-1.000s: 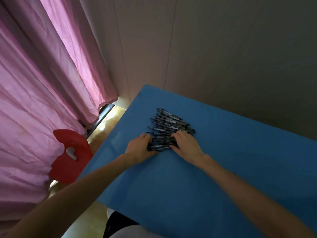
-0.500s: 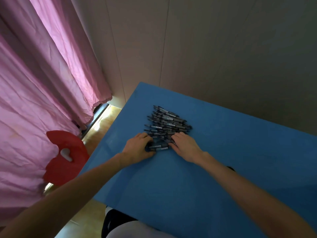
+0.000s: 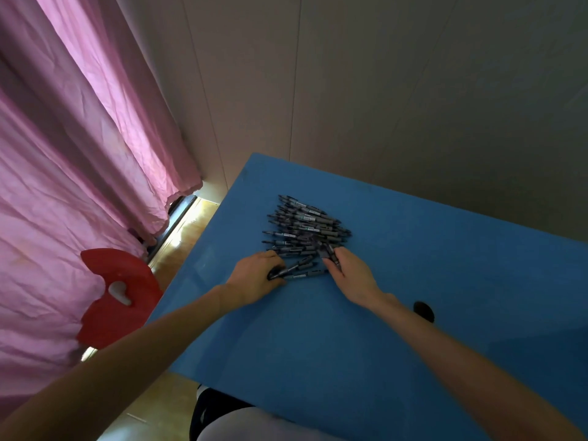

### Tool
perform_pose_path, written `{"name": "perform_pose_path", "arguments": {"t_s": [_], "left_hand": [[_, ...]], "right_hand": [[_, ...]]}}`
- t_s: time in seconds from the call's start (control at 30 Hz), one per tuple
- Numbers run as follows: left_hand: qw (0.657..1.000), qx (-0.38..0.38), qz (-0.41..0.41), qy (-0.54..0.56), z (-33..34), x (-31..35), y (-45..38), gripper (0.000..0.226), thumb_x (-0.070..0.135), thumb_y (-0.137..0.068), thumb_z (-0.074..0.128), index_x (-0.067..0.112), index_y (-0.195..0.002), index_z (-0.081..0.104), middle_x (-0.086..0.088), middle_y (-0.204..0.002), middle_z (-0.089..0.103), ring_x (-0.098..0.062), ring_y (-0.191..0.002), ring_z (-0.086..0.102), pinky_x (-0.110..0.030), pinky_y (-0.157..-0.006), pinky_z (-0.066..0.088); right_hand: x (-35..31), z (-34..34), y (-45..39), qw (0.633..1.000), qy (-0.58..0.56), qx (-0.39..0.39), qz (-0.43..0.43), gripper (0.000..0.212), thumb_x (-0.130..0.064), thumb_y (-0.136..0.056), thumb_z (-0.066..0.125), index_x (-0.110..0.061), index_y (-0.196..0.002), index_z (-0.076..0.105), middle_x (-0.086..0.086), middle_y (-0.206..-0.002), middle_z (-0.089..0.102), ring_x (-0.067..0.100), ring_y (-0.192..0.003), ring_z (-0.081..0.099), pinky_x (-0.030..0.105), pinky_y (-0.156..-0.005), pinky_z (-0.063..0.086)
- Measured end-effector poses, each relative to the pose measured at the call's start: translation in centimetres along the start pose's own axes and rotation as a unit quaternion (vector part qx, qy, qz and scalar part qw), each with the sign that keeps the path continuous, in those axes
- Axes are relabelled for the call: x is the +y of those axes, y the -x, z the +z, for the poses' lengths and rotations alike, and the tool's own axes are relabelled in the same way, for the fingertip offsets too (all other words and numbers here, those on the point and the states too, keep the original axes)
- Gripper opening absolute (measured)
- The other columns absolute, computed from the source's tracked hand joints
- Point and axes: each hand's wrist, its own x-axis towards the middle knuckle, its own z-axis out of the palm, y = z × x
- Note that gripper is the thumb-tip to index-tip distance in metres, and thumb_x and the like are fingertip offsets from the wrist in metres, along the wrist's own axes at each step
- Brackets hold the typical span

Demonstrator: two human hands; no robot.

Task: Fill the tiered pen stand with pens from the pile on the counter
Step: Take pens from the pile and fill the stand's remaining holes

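Pile of dark grey pens with pale labels [image 3: 305, 229] lies on the flat blue desk [image 3: 318, 338], toward its far left part, pens mostly parallel and stacked on each other. Both hands are at the near edge of the pile. Left hand [image 3: 254, 280] sits at the pile's near-left corner, palm down, fingers curled round the dark ends of a couple of loose pens [image 3: 300, 270] that stick out to the right; it grips them. Right hand [image 3: 351, 275] is at the pile's near-right side, palm down, fingers fairly straight and resting on the pens there; whether it pinches one cannot be told. The hands are apart, the loose pens between them. Both forearms are bare and reach in from the bottom corners, low over the desk. A small dark oval spot [image 3: 423, 310] shows on the desk just beside the right wrist. Left of the desk: a red plastic chair back with a white cutout [image 3: 119, 297], pink creased curtain [image 3: 70, 173], wooden floor [image 3: 187, 227]. Pale panelled wall [image 3: 413, 90] behind.
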Motion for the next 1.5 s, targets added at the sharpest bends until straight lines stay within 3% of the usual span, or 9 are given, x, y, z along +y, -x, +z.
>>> {"name": "perform_pose_path", "arguments": {"t_s": [0.37, 0.5, 0.67, 0.8, 0.87, 0.97, 1.1, 1.3, 1.5], "left_hand": [[0.983, -0.086, 0.161, -0.038, -2.0, -2.8, 1.2, 0.025, 0.025, -0.097, 0.067, 0.03, -0.121, 0.073, 0.013, -0.125, 0.063, -0.011, -0.115, 0.054, -0.028, -0.096, 0.047], [0.981, -0.092, 0.159, -0.06, -2.6, -3.0, 1.3, 0.027, 0.021, -0.095, 0.068, 0.03, -0.121, 0.074, 0.009, -0.139, 0.06, -0.017, -0.127, 0.053, -0.039, -0.105, 0.045], [0.986, -0.056, 0.137, -0.075, -1.9, -3.0, 3.1, 0.038, 0.022, -0.092, 0.071, 0.031, -0.13, 0.068, 0.004, -0.149, 0.052, -0.021, -0.134, 0.05, -0.044, -0.111, 0.042], [0.998, 0.062, -0.02, -0.024, -0.9, -0.8, 6.0, 0.05, 0.045, -0.093, 0.068, 0.029, -0.137, 0.054, 0.007, -0.136, 0.051, -0.015, -0.116, 0.055, -0.037, -0.093, 0.052], [0.986, 0.1, -0.132, 0.028, -0.7, 0.5, 6.9, 0.043, 0.053, -0.092, 0.066, 0.027, -0.123, 0.05, 0.011, -0.11, 0.056, -0.009, -0.09, 0.058, -0.031, -0.073, 0.051], [0.978, 0.043, -0.206, -0.004, -0.8, 0.3, 6.9, 0.039, 0.064, -0.093, 0.056, 0.025, -0.093, 0.051, 0.01, -0.075, 0.06, -0.006, -0.067, 0.057, -0.029, -0.059, 0.047], [0.973, -0.009, -0.221, -0.074, -0.5, 0.4, 6.2, 0.072, 0.079, -0.091, 0.038, 0.015, -0.069, 0.061, -0.001, -0.063, 0.065, -0.015, -0.06, 0.063, -0.033, -0.061, 0.055], [0.959, -0.035, -0.275, -0.062, -1.0, 2.8, 3.0, 0.073, 0.087, -0.085, 0.036, 0.019, -0.059, 0.045, 0.002, -0.057, 0.055, -0.017, -0.058, 0.061, -0.032, -0.063, 0.052], [0.946, -0.033, -0.323, -0.021, -1.2, 3.7, 0.5, 0.066, 0.081, -0.077, 0.06, 0.016, -0.069, 0.058, 0.001, -0.071, 0.067, -0.017, -0.069, 0.064, -0.031, -0.069, 0.054]], "right_hand": [[-0.1, 0.1, 2.2, 0.999, 0.007, -0.053, 0.007, 0.03, -0.038, -0.106, 0.047, -0.021, -0.082, 0.042, -0.006, -0.075, 0.045, 0.009, -0.062, 0.041, 0.026, -0.056, 0.034], [-1.7, 0.6, 1.9, 0.985, 0.084, -0.15, -0.02, 0.03, -0.04, -0.105, 0.048, -0.018, -0.085, 0.047, -0.003, -0.079, 0.051, 0.014, -0.068, 0.049, 0.028, -0.056, 0.035], [-2.9, 0.6, 1.3, 0.98, 0.142, -0.129, -0.046, 0.029, -0.048, -0.1, 0.054, -0.02, -0.105, 0.057, -0.005, -0.097, 0.056, 0.015, -0.084, 0.057, 0.033, -0.071, 0.05], [-2.7, 0.6, 1.5, 0.977, 0.176, -0.111, -0.043, 0.039, -0.058, -0.097, 0.054, -0.021, -0.111, 0.057, -0.005, -0.102, 0.055, 0.013, -0.085, 0.056, 0.031, -0.069, 0.05], [-2.5, 0.7, 1.6, 0.976, 0.189, -0.102, -0.031, 0.043, -0.062, -0.095, 0.053, -0.022, -0.111, 0.055, -0.005, -0.102, 0.055, 0.013, -0.083, 0.055, 0.029, -0.065, 0.044], [-2.4, 0.8, 1.9, 0.975, 0.201, -0.092, -0.026, 0.044, -0.062, -0.096, 0.051, -0.019, -0.109, 0.053, -0.004, -0.098, 0.055, 0.013, -0.079, 0.053, 0.028, -0.062, 0.04], [-2.9, 1.0, 1.6, 0.977, 0.191, -0.088, -0.032, 0.037, -0.053, -0.1, 0.049, -0.017, -0.109, 0.053, -0.001, -0.1, 0.057, 0.014, -0.079, 0.056, 0.03, -0.063, 0.046], [-3.5, 1.0, 0.4, 0.977, 0.18, -0.109, -0.03, 0.033, -0.052, -0.098, 0.055, -0.02, -0.102, 0.049, -0.003, -0.092, 0.057, 0.014, -0.075, 0.053, 0.03, -0.059, 0.041], [-3.9, 1.0, -0.3, 0.96, 0.225, -0.155, -0.058, 0.035, -0.05, -0.1, 0.054, -0.016, -0.098, 0.05, -0.001, -0.091, 0.057, 0.018, -0.077, 0.057, 0.033, -0.061, 0.044]]}}
